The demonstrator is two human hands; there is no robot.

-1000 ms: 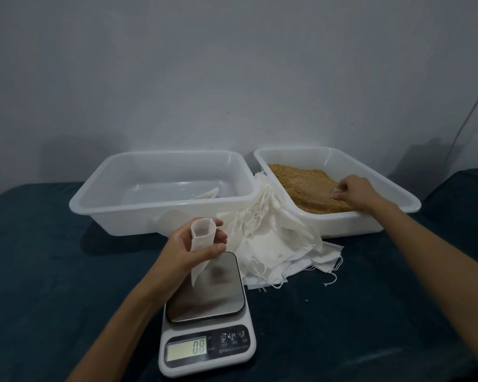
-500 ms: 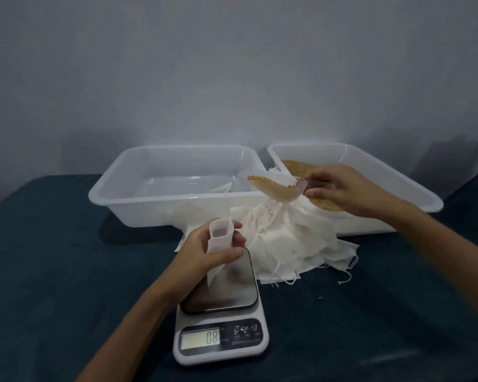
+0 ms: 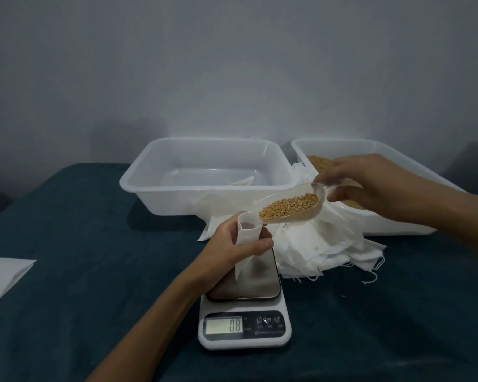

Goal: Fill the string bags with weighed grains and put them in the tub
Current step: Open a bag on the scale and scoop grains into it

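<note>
String bag [image 3: 247, 237]: held upright over the scale [image 3: 244, 307] by the left hand [image 3: 232, 241], fingers curled round it, mouth open upward. Scoop [image 3: 290, 206] of grains [image 3: 289, 209]: pinched at its handle by the right hand [image 3: 370, 188], long axis slanting down-left, lip just above the bag's mouth. Tub [image 3: 204, 175] lies behind. Scale display [image 3: 224, 325] appears to read "08"; brand lettering illegible.

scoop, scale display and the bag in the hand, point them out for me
scoop [image 3: 290, 206], head view, on the grain-filled bowl of the clear scoop
scale display [image 3: 224, 325], head view, on the lit screen
bag [image 3: 247, 238], head view, on the white cloth below its open mouth, held in the left hand [image 3: 232, 244]
</note>
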